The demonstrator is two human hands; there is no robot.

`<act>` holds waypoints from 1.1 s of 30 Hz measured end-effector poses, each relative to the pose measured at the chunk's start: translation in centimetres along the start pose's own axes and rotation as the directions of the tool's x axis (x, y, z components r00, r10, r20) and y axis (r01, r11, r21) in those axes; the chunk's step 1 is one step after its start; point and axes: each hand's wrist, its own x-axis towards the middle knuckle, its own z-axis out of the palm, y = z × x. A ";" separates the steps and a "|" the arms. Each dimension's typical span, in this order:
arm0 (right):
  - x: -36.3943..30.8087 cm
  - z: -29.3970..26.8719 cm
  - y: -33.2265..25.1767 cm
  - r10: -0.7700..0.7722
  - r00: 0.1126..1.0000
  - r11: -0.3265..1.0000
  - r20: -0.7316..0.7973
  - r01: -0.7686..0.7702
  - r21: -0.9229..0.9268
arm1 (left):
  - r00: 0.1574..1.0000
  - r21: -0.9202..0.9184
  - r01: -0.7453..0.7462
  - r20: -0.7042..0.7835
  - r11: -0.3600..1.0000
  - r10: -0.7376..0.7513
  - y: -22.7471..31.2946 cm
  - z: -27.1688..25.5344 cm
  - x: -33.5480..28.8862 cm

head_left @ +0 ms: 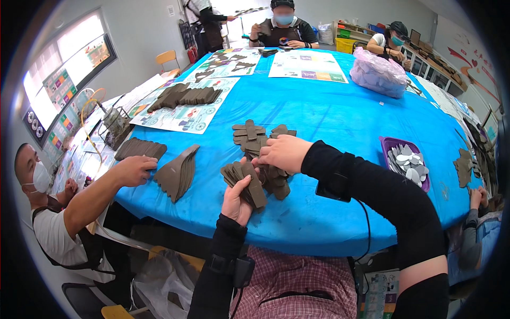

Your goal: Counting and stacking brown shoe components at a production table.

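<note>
Left fingers (241, 184) clasp brown strips (255, 187), long axes slanting down-right, grip of right fingers (269, 152) unclear.

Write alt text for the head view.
A person's left hand holds a stack of flat, grey-brown rounded strips while their right hand is at a loose pile of similar pieces on a blue-covered table. A purple plastic tub of pale oval pieces sits to the right; at left, a co-worker has a hand at another grey-brown stack.
</note>
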 end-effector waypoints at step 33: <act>-2.2 -1.5 -0.7 0.560 0.804 -0.362 0.197 0.024 0.932 | 0.998 -0.014 0.056 0.040 0.998 -0.055 0.1 0.8 -0.2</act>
